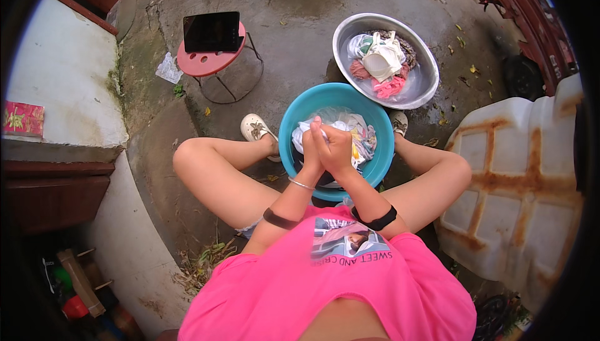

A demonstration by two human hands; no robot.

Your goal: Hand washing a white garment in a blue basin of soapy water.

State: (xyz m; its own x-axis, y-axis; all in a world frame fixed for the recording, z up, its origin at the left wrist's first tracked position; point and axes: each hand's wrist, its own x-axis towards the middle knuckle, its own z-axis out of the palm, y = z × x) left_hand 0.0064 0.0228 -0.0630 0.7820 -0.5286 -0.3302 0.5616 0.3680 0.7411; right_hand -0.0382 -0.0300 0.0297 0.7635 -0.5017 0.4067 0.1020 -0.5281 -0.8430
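Note:
My left hand (311, 145) and my right hand (338, 147) are pressed together over a round blue tub (289, 122) between my legs. Both are closed, and a bit of white cloth (324, 133) shows between the fingers; most of it is hidden by the hands. Inside the tub, right below, lie wet clothes (363, 136), white with patches of yellow and pink, in water. Dark fabric is partly visible under my wrists.
Beyond the tub to the right stands a metal basin (427, 85) with white, pink and patterned laundry (382, 57). A red stool (206, 63) at the far left carries a black tablet (211, 32). A large rust-stained white container (506, 185) stands close on my right.

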